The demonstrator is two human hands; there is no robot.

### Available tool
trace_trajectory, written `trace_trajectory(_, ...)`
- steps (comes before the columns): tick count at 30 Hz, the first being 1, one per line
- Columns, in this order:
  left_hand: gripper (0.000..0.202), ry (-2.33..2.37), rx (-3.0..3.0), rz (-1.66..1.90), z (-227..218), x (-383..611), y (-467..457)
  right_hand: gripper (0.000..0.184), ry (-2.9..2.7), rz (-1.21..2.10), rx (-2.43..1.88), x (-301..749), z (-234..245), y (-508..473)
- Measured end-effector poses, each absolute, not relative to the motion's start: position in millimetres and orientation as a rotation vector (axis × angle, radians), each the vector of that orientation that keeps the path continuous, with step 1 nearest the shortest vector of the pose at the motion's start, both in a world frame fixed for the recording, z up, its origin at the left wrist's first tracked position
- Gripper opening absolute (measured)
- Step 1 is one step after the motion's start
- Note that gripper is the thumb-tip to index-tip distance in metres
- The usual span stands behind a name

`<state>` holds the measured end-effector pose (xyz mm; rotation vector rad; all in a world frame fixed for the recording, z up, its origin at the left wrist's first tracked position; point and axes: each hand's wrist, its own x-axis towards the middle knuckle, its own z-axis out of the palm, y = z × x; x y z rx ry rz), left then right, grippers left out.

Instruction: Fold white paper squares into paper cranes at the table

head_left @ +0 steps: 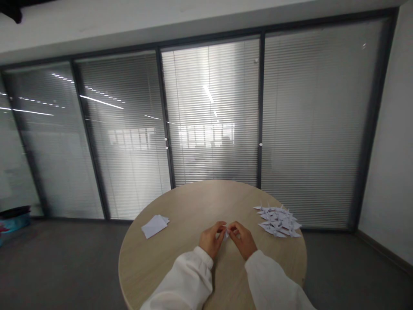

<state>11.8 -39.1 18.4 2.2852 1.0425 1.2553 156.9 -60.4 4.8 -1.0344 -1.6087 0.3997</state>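
Pinching a small folded white paper piece (pixel 226 233) between the fingers (pixel 233 228) of both hands, tips pressed together on it, not spread. Left hand (pixel 211 241) and right hand (pixel 242 240) mirror each other, knuckles up, fingertips meeting at the piece. Fingers hide most of it, so fold state can't be read. Also can't tell if it touches the table.

Piece sits in the gap between the hands, about midway, so neither hand is clearly nearer. Long axis looks roughly fore-and-aft, pointing away from the wearer, but it's too small to be sure.

Forearms run back toward the camera in loose cream sleeves (pixel 180 280). Both hands are over the near half of a round wood-grain table (pixel 193 202). Stack of white paper squares (pixel 154 226) lies on it to the left, nearer the left hand. Pile of white origami cranes (pixel 278 221) lies to the right, nearer the right hand, well apart from the stack.

Past the table: glass partition (pixel 209 107) with venetian blinds (pixel 316 120) lowered, grey floor (pixel 64 262), blue bag (pixel 14 224) at far left.
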Motion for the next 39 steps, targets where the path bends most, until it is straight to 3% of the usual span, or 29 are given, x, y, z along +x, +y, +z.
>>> trace_trajectory(4,0.033,0.939,2.223,1.24,22,14,-43,0.018,-1.557,0.411,-1.05,158,2,-57)
trace_trajectory(10,0.067,0.84,2.203,1.209,15,20,-38,0.017,-1.456,0.493,-1.065,160,4,-56)
trace_trajectory(17,0.054,0.805,2.154,1.198,11,20,-34,0.018,-1.441,0.449,-1.07,160,5,-57)
trace_trajectory(26,0.058,0.8,2.021,1.228,12,20,-33,0.022,-1.465,0.475,-1.031,164,1,-51)
trace_trajectory(33,0.034,0.815,1.737,1.276,13,20,-27,0.03,-1.418,0.628,-0.978,167,0,-50)
trace_trajectory(39,0.03,0.8,1.559,1.191,10,22,-24,0.028,-1.377,0.689,-0.93,166,4,-53)
